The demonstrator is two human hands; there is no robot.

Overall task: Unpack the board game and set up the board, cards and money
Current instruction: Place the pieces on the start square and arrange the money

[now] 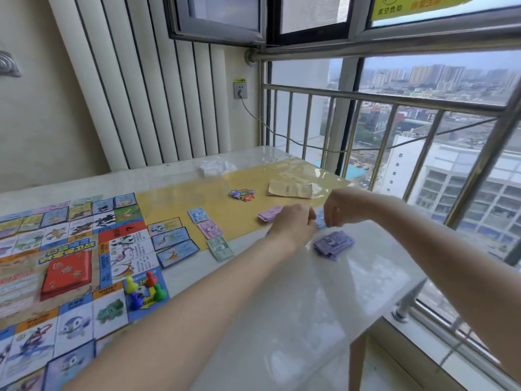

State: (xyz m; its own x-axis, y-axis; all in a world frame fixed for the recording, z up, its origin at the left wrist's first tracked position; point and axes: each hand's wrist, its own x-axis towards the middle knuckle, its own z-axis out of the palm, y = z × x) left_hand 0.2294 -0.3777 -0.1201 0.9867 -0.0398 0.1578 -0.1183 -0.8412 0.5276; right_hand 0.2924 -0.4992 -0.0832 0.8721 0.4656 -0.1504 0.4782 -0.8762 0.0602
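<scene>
A blue paper banknote [320,218] is pinched between the curled left hand [293,224] and right hand [342,207]; purple banknote stack [334,245] lies just nearer the table's right edge.

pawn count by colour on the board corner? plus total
Yellow pawn: 1
Red pawn: 1
Green pawn: 1
Blue pawn: 1
Total: 4, all clustered on the corner square of the board.
</scene>
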